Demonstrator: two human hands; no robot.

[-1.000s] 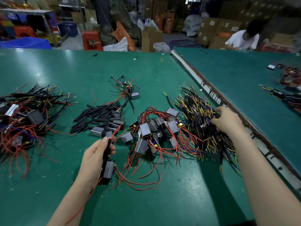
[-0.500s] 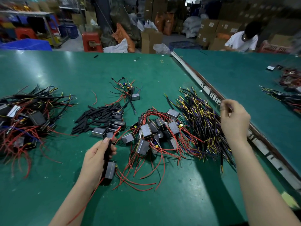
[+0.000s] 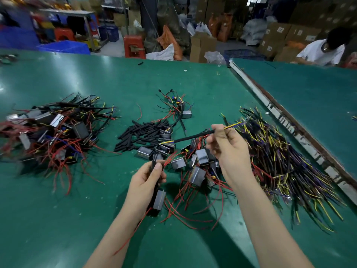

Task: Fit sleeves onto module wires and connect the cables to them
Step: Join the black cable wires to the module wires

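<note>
Holding a small grey box-shaped module (image 3: 159,200) by its wire bundle, the left hand (image 3: 144,180) has its thumb and fingers curled round the red and black module wires (image 3: 154,167) just above the casing, so the module hangs below the palm over the near middle of the green surface (image 3: 58,219). The right hand (image 3: 228,146) pinches a thin black-jacketed cable with yellow and blue cores (image 3: 193,135) near one end, its length slanting across above the heap of loose modules (image 3: 193,163).

Both pieces look light. The cable appears springy and holds its line, so a pinch close to the bared cores should steer the tips best; further back it would likely whip. The module wires seem limp and would probably buckle if pushed from far off, so gripping near their ends suits threading. The short black sleeves (image 3: 143,134) lie piled toward the middle of the surface, and look soft and easily crushed. The bundle of spare cables (image 3: 280,161) lies by the right edge.
</note>
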